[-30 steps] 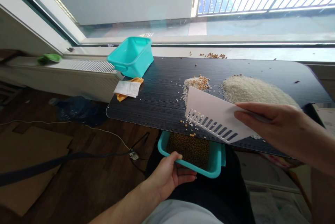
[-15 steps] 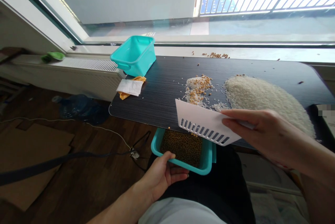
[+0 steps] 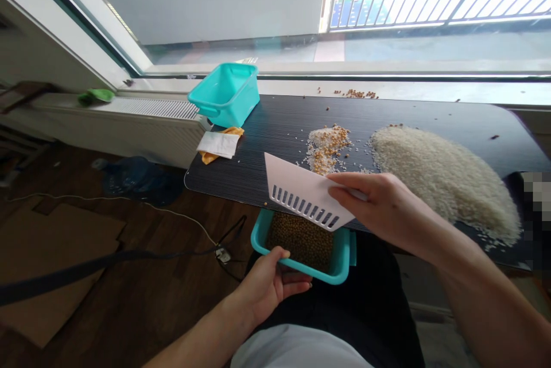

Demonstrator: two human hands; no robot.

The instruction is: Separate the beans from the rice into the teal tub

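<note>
My left hand (image 3: 273, 282) grips the near rim of a turquoise plastic bin (image 3: 316, 275), thumb over the edge and fingers beneath. Many small tan-brown legumes (image 3: 299, 241), perhaps peas, lie in it, below the table's front edge. My right hand (image 3: 370, 196) pinches a white slotted plastic scraper (image 3: 301, 187), tilted with its slots downward, above that edge and partly over the bin. Behind the scraper a small patch of rice mixed with peas (image 3: 325, 147) lies on the dark table (image 3: 267, 155). A large heap of white rice (image 3: 447, 170) spreads to the right.
A second turquoise bin (image 3: 230, 95) stands at the table's back left corner. In front of it are a white folded tissue and an orange cloth (image 3: 219, 144). Stray peas (image 3: 357, 94) lie on the windowsill. A radiator (image 3: 146, 127) and a cable (image 3: 129, 253) are at left.
My right hand has moved the scraper to the left along the table's front edge. My left hand keeps hold of the bin in nearly the same place.
</note>
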